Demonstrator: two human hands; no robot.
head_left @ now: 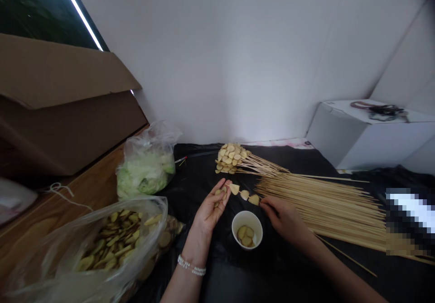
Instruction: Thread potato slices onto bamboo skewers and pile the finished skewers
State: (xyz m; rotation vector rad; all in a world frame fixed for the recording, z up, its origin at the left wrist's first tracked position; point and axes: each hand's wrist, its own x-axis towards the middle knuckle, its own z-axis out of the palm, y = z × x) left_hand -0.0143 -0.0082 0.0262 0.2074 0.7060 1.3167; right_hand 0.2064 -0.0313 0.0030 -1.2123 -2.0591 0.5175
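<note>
My left hand [212, 208] is cupped palm up and holds a few pale potato slices at its fingertips. My right hand [283, 217] is closed on a thin bamboo skewer [244, 194] that carries three slices, its tip meeting the slices in my left hand. Just below the two hands stands a small white paper cup [247, 228] with a few slices inside. A pile of finished skewers [234, 159] lies behind them on the black sheet [197, 176].
A large heap of bare bamboo skewers [326, 203] lies to the right. At the left are a clear bag of potato slices [112, 239], a bag of green lettuce [146, 171] and a cardboard box [61, 103]. A white box [367, 135] stands back right.
</note>
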